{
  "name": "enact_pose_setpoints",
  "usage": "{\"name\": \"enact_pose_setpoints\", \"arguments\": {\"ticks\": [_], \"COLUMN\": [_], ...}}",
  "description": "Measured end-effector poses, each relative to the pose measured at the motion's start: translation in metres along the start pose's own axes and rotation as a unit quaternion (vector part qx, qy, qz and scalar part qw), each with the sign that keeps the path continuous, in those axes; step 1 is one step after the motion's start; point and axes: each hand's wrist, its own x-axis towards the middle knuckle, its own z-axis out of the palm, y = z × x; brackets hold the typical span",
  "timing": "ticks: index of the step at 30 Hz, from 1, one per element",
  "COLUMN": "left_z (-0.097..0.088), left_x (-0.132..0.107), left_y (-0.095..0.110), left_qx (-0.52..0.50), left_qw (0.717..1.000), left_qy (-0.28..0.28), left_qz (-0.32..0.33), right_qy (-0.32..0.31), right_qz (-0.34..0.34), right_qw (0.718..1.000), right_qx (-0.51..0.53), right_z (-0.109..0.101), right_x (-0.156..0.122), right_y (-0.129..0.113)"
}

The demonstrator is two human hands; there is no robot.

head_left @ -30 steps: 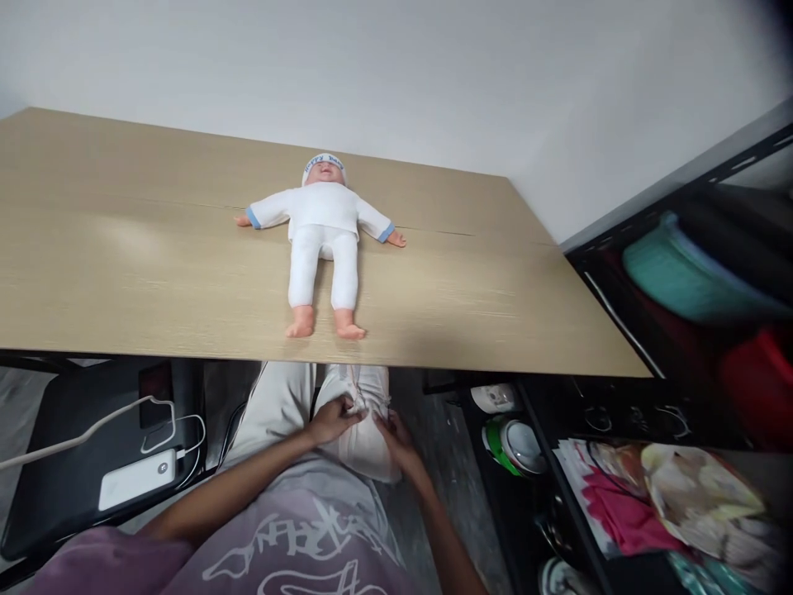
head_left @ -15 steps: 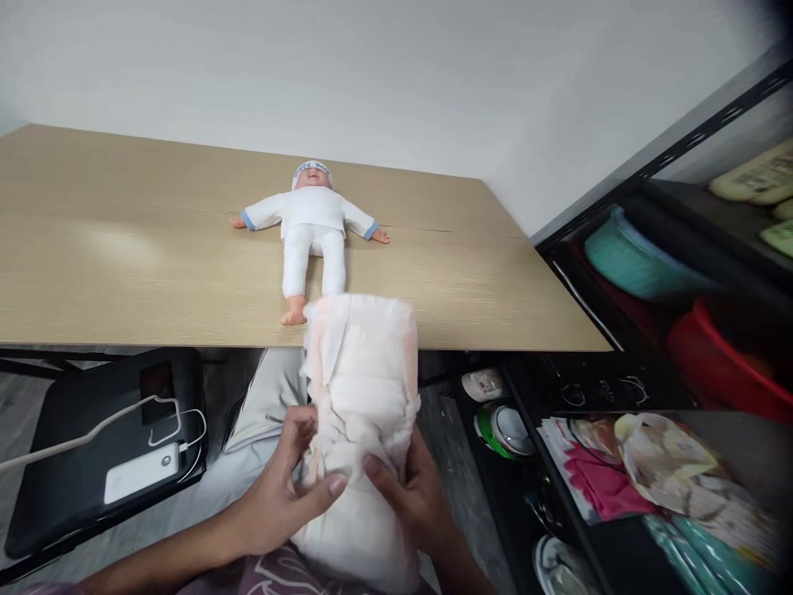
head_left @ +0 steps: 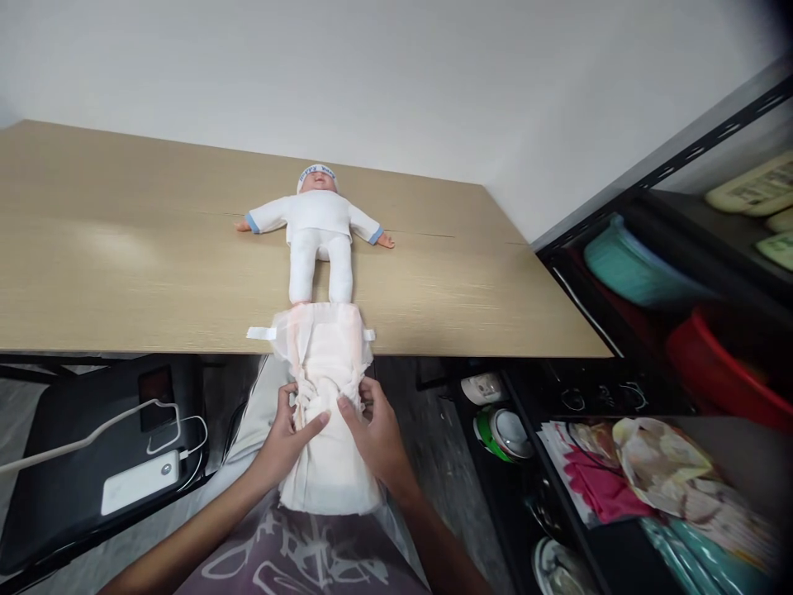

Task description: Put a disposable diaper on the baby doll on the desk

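Note:
An unfolded white diaper [head_left: 331,355] stretches from above my lap to the front edge of the table, its inner side up. My left hand [head_left: 291,434] grips its left side near the middle, thumb on top. On the opposite side my right hand [head_left: 372,426] pinches it the same way, fingers curled under the edge. White fastening tabs stick out at the diaper's far end. Beyond it a baby doll [head_left: 319,219] in white clothes and a printed cap lies on its back, arms spread. The diaper's far end hides the doll's feet.
The wooden table [head_left: 124,281] runs along a wall. On the left, a black chair [head_left: 68,471] bears a white power bank [head_left: 140,482] with a cable. Shelves on the right hold a teal basin [head_left: 638,264], a red basin [head_left: 719,364] and bagged items [head_left: 662,459].
The diaper has been lowered and drawn slightly left, lying flatter, with its far end spread and the tabs now showing. Both hands have moved with it, still holding its sides.

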Motion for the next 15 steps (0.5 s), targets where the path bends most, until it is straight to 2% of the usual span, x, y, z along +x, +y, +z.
{"name": "enact_pose_setpoints", "arguments": {"ticks": [3,6,8,11,15], "left_z": [0.001,0.001,0.001,0.002,-0.003], "left_x": [0.000,0.000,-0.001,-0.003,-0.005], "left_y": [-0.005,-0.007,-0.009,-0.011,-0.014], "left_qx": [0.003,0.012,0.022,0.040,0.061], "left_qw": [1.000,1.000,1.000,0.999,0.997], "left_qy": [0.007,0.007,0.011,0.011,0.003], "left_qz": [0.002,0.007,0.013,0.025,0.037], "right_qy": [0.100,0.145,0.123,0.027,-0.084], "right_qz": [-0.045,-0.127,-0.185,-0.248,-0.272], "right_qw": [0.992,0.978,0.969,0.955,0.929], "right_qx": [-0.055,-0.086,-0.109,-0.163,-0.235], "right_z": [-0.002,-0.003,-0.002,0.007,0.030], "right_x": [-0.002,0.003,0.011,0.033,0.068], "right_y": [0.003,-0.006,-0.018,-0.035,-0.040]}}
